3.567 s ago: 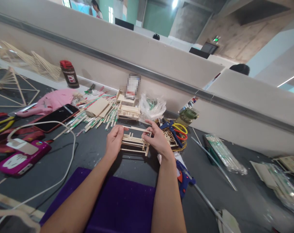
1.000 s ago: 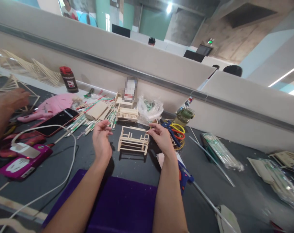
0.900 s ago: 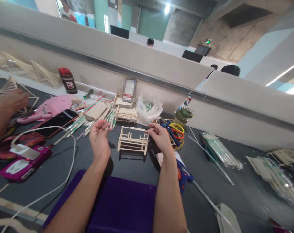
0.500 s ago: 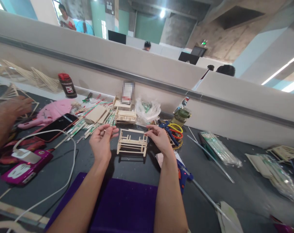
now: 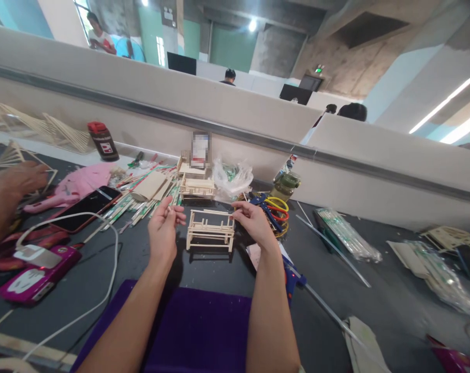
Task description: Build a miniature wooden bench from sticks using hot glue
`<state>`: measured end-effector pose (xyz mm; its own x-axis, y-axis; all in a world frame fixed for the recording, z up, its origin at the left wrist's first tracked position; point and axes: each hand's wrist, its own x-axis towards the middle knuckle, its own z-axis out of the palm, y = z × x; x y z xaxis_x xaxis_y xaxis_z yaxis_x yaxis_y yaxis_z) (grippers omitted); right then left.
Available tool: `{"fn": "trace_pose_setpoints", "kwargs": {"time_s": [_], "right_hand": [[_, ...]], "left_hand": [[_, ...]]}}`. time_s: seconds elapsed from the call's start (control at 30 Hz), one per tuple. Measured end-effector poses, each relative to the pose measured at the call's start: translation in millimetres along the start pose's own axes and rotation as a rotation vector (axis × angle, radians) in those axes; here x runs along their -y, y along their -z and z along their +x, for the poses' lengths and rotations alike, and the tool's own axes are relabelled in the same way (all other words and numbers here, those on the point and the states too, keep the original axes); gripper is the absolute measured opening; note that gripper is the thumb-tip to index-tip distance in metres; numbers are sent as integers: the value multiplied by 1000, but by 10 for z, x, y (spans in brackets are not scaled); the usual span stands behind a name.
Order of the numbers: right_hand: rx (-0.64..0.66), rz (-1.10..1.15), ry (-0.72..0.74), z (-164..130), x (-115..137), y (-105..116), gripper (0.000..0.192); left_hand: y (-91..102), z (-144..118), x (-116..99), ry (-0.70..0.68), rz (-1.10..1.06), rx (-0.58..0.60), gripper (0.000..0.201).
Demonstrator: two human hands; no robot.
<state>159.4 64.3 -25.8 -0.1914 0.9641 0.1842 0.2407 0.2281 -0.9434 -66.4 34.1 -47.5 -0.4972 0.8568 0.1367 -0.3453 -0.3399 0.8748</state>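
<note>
— Where does the little stick frame [image 5: 210, 230] stand?
— On the dark counter [image 5: 149, 254], about midway along it, upright on its own legs, between the person's two hands and just beyond the purple mat [image 5: 204, 331] at the near edge.

— And the left hand [image 5: 163, 233]?
— Just beside the frame's left end, not touching it. The palm faces the frame and the fingers are loosely spread, with nothing in them.

— The right hand [image 5: 253, 224]?
— At the frame's right end. Its thumb and forefinger are pinched narrow at the top rail's right tip; whether they truly grip the rail or only touch it, I cannot tell.

— What lies around?
— A second, similar stick model [image 5: 197, 185] sits behind the frame, toward the far edge, next to a crumpled clear bag [image 5: 231, 178]. Left of that lies a scatter of loose sticks [image 5: 142, 199], then a black phone [image 5: 85, 207] and a white cable [image 5: 103, 269]. Blue-handled cutters [image 5: 264, 204] and coloured rings [image 5: 277, 207] lie just right of the right hand, and a blue glue gun [image 5: 293, 280] lies beside the right forearm.

— Anyone else?
— Another person's hand [image 5: 13, 181] shows at the left edge of the counter, well apart from the frame.
</note>
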Motion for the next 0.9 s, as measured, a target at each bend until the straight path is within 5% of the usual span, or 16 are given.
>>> {"fn": "trace_pose_setpoints", "kwargs": {"time_s": [0.27, 0.6, 0.73, 0.9], "right_hand": [[15, -11, -1, -38, 58, -3, 32], [-174, -550, -65, -312, 490, 227, 24], [-170, -846, -260, -748, 603, 420, 20], [-230, -1045, -668, -1422, 385, 521, 25]], "left_hand": [[-51, -158, -16, -253, 324, 189, 24], [18, -64, 174, -198, 373, 331, 27], [9, -77, 164, -203, 374, 320, 27], [-8, -88, 150, -204, 368, 331, 26]]}}
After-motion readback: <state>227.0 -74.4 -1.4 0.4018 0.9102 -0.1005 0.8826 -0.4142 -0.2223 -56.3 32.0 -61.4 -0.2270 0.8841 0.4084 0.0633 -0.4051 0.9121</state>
